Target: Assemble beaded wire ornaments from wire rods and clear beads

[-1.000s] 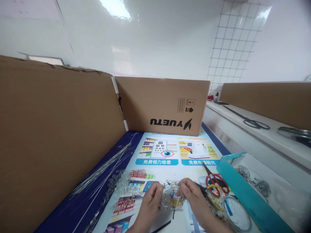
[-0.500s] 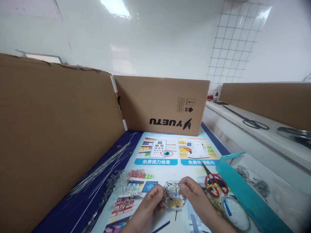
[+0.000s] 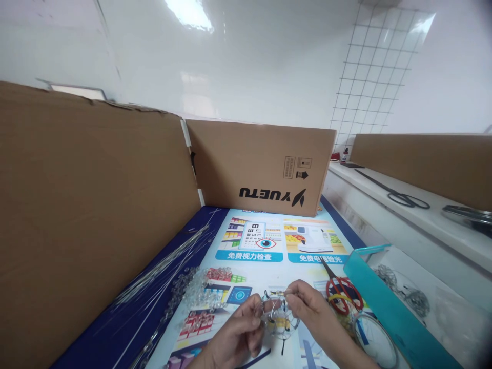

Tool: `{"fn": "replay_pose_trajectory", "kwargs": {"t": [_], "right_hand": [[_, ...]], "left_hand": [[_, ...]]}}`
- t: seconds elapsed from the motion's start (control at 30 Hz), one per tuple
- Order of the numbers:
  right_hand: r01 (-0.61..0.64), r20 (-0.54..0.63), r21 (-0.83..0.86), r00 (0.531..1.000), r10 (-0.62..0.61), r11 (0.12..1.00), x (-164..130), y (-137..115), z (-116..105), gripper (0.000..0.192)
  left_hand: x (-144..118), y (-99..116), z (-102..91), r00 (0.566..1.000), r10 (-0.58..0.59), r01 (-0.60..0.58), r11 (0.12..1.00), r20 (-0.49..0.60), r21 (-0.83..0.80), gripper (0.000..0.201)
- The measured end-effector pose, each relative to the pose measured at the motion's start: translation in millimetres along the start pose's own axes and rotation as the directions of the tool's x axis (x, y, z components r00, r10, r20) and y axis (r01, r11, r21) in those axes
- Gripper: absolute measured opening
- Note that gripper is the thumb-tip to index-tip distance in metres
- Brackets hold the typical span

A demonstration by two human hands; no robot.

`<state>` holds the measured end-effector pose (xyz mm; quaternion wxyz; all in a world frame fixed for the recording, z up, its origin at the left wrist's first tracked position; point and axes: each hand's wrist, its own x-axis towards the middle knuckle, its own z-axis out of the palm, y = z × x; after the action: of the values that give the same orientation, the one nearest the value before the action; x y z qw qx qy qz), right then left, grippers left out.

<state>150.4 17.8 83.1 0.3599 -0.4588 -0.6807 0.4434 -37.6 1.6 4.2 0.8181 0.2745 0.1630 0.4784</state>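
Note:
A small round wire piece strung with clear beads (image 3: 280, 318) is held between both hands near the bottom of the view. My left hand (image 3: 240, 333) grips its left side with fingers curled. My right hand (image 3: 313, 312) pinches a thin wire at its upper right edge. A heap of loose clear beads (image 3: 198, 292) lies just left of my hands on the printed poster (image 3: 265, 246). Red-handled scissors (image 3: 340, 292) lie to the right of my right hand.
Thin straight wires (image 3: 165, 264) lie along the left, by a tall cardboard wall (image 3: 88, 205). A cardboard box marked YUETU (image 3: 261, 171) closes the back. A teal tray edge (image 3: 388, 307) with metal parts and a wire ring (image 3: 374, 341) sit at right. Black scissors (image 3: 403, 197) rest on the white ledge.
Both hands shifted slightly lower and right with the beaded piece. My left hand has turned and curled tighter around it.

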Motion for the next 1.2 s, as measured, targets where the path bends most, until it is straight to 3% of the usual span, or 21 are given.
{"fn": "replay_pose_trajectory", "kwargs": {"t": [0.2, 0.53, 0.7, 0.9, 1.07, 1.2], "right_hand": [[-0.012, 0.016, 0.146, 1.000, 0.010, 0.989, -1.2, -4.0, -0.8, 0.021], [-0.043, 0.042, 0.216, 0.999, 0.034, 0.976, -4.9, -4.6, -1.6, 0.022], [-0.056, 0.032, 0.236, 0.998, 0.050, 0.970, 0.2, 3.1, -3.2, 0.025], [-0.066, -0.034, 0.238, 0.997, 0.076, 0.969, 5.7, 14.4, -4.2, 0.023], [-0.022, -0.073, 0.172, 0.997, 0.035, 0.985, 6.1, 23.8, 5.8, 0.022], [0.011, -0.092, 0.101, 0.996, -0.002, 0.995, 3.2, 34.5, 22.7, 0.025]], "left_hand": [[-1.0, -0.4, 2.7, 0.998, -0.010, 0.010, 1.000, 0.056, 0.011, 0.017], [-2.2, 0.7, 6.2, 0.996, 0.006, -0.009, 1.000, 0.086, 0.030, 0.018], [-0.6, -0.9, 6.5, 1.000, 0.030, -0.030, 0.994, 0.002, 0.109, 0.017], [2.8, -2.4, 9.3, 0.978, 0.144, -0.100, 0.957, -0.148, 0.273, 0.016], [6.6, -6.3, 20.9, 0.917, 0.285, -0.156, 0.900, -0.279, 0.406, 0.030], [10.1, -12.8, 26.6, 0.789, 0.373, -0.129, 0.878, -0.489, 0.462, 0.037]]}}
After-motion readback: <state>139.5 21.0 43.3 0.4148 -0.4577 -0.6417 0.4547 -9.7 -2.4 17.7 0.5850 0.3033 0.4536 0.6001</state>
